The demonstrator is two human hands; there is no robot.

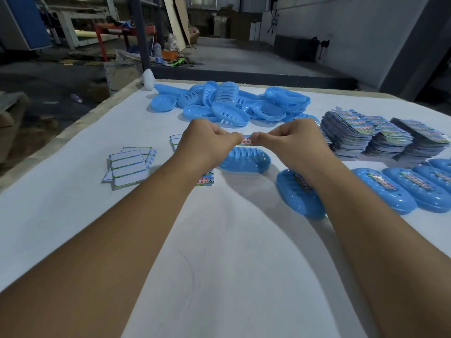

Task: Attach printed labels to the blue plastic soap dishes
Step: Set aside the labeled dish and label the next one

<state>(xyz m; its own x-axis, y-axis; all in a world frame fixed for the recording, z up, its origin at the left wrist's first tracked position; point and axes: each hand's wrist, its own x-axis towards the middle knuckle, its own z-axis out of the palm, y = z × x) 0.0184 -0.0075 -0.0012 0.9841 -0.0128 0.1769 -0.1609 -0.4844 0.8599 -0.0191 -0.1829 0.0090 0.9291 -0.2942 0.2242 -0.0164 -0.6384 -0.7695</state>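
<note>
A printed label (247, 140) is stretched between my two hands above the table. My left hand (207, 142) pinches its left end and my right hand (292, 142) pinches its right end. Directly below it lies a blue slotted soap dish (244, 161) on the white table (219, 240). A small stack of printed labels (206, 180) shows under my left wrist. To the right, several blue soap dishes with labels on them (385, 191) lie in a row, one partly hidden by my right forearm.
A heap of unlabelled blue soap dishes (229, 103) fills the far middle of the table. Tall stacks of printed cards (380, 135) stand at the right. White backing strips (129, 167) lie at the left. The table's left edge drops to a cluttered floor.
</note>
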